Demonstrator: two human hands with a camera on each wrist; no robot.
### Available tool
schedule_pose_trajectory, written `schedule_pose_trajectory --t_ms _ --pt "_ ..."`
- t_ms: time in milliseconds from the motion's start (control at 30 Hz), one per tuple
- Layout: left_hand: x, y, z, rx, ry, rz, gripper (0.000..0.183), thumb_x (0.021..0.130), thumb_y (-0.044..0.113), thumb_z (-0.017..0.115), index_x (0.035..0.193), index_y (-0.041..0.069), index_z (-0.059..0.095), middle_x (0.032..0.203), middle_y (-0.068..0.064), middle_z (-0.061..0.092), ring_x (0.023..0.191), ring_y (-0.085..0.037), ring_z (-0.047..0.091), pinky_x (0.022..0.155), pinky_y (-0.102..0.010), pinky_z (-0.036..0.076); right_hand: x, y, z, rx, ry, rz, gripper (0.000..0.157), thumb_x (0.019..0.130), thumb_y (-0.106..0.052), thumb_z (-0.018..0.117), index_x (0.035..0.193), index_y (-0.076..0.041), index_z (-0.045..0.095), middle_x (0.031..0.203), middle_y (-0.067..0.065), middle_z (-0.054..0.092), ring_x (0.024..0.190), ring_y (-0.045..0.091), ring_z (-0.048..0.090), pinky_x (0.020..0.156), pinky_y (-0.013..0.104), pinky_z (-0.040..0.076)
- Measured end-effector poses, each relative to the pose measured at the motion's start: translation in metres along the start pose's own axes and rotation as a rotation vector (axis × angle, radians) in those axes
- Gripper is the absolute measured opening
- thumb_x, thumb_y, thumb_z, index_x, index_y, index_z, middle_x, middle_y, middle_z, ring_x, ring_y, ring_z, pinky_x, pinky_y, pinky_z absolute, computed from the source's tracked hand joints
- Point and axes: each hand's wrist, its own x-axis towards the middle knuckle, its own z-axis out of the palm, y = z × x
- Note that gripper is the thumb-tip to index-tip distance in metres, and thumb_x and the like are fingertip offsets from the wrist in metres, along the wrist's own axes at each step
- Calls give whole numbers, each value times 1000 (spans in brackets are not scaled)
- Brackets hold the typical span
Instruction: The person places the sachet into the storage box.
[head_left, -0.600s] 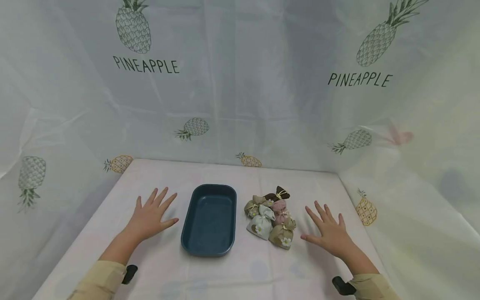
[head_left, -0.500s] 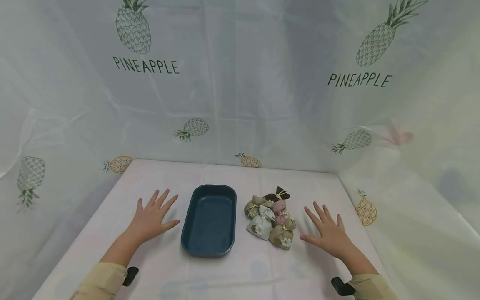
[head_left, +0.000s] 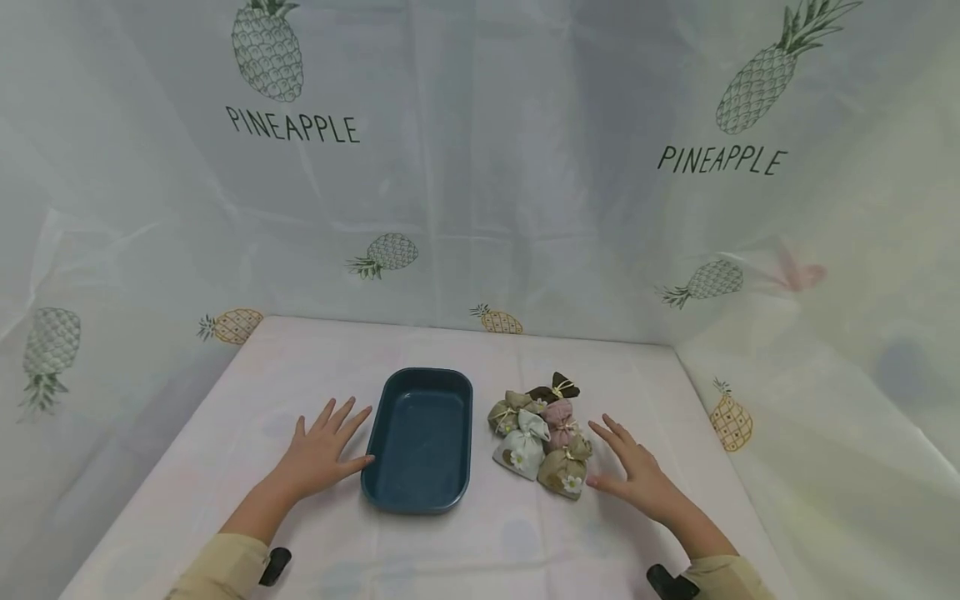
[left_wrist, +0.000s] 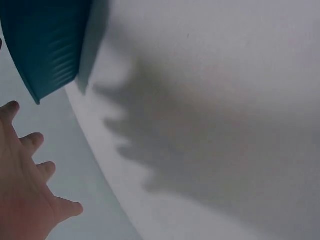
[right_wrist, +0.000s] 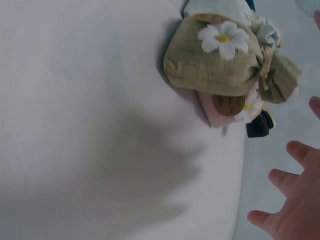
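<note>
A dark blue rectangular tray with rounded corners stands mid-table, nothing in it. Just left of it hovers my left hand, fingers spread, its thumb by the tray's left rim. To the tray's right sits a cluster of small drawstring sachets: a white one, a pink one, a dark brown one, a tan one at the left and another tan sachet with a white flower at the front. Beside that front sachet is my right hand, fingers extended, holding nothing.
The table has a pale cloth with faint spots. Behind and at both sides hangs a whitish curtain printed with pineapples. Each wrist wears a black device at the cuff.
Both hands have moved inward: the left one rightward to the tray's edge, the right one leftward toward the sachets. Tray and sachets stay in place.
</note>
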Motion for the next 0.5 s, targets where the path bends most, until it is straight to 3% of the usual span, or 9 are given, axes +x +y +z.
schedule_pose_trajectory --t_ms 133,233,367,500 --pt "-2 5 5 -20 -14 -9 83 84 61 65 150 17 40 154 -17 33 139 -47 25 97 -79 19 -1 -1 6 110 -22 -14 73 85 -34 75 148 -16 42 151 21 31 133 51 33 91 75 33" --pt "-6 7 9 -36 -19 -11 85 84 62 65 151 16 40 154 -18 33 139 -47 26 97 -79 21 -2 -2 11 191 -62 8 70 85 -32 77 146 -20 44 148 13 36 135 45 34 96 72 32" --pt "-12 11 13 -67 -23 -16 89 82 63 67 151 16 38 154 -18 33 139 -47 27 96 -79 21 0 -2 17 246 -82 16 68 85 -28 78 144 -20 46 142 6 44 130 37 42 98 65 35" --pt "-17 14 16 -97 -35 -21 92 80 66 66 153 17 36 155 -18 31 139 -47 27 97 -79 21 2 -2 24 256 -96 24 67 83 -19 79 142 -13 47 141 10 47 123 37 49 95 59 42"
